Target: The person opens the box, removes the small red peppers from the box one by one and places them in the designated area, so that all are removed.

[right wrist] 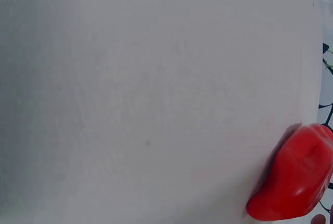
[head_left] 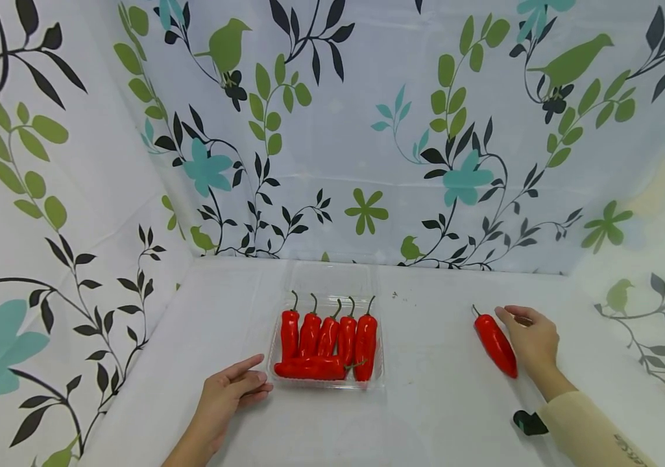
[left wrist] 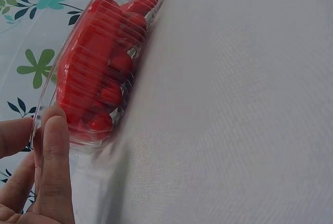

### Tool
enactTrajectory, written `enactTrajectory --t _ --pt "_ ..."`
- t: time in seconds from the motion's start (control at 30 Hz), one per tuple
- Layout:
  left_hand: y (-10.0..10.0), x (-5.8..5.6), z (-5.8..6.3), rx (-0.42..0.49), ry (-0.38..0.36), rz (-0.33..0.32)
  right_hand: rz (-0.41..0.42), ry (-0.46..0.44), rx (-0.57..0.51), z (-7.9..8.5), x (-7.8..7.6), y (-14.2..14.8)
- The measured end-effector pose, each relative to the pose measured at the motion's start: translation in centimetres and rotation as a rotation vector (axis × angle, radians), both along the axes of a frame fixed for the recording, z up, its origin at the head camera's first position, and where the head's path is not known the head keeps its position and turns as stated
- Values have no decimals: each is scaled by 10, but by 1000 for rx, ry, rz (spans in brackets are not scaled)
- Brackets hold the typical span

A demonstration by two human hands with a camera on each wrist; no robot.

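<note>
A clear plastic container (head_left: 383, 363) holds several red chili peppers (head_left: 329, 337): most stand side by side with stems away from me, one lies crosswise in front. My left hand (head_left: 231, 395) is at the container's near left corner, fingers loosely bent; in the left wrist view its fingers (left wrist: 56, 156) overlap the container's edge, and I cannot tell how firmly they touch. A single red chili pepper (head_left: 495, 345) lies on the table to the right. Beside it is my right hand (head_left: 533, 337), thumb and index finger close to its stem end, not gripping it. The right wrist view shows that pepper (right wrist: 296, 177).
The container's clear lid (head_left: 332, 275) stands open at the back. White cloth covers the table (head_left: 425, 402). A patterned curtain (head_left: 332, 130) hangs behind and along both sides. A black object (head_left: 529, 423) sits at the right wrist, by a beige sleeve (head_left: 583, 428).
</note>
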State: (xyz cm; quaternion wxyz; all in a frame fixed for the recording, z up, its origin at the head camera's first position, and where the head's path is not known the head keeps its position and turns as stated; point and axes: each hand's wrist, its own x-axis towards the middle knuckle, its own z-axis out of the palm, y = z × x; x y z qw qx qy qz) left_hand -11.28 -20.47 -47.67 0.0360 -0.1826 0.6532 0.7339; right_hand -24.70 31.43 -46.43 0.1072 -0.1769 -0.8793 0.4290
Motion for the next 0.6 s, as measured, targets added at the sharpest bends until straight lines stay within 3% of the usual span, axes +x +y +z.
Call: enactTrajectory --t 0.33,0.6 --pt "1 -1 2 -5 -5 -5 221 328 98 1 0 -28" --pt "1 0 2 -5 -4 0 456 445 160 16 7 -66"
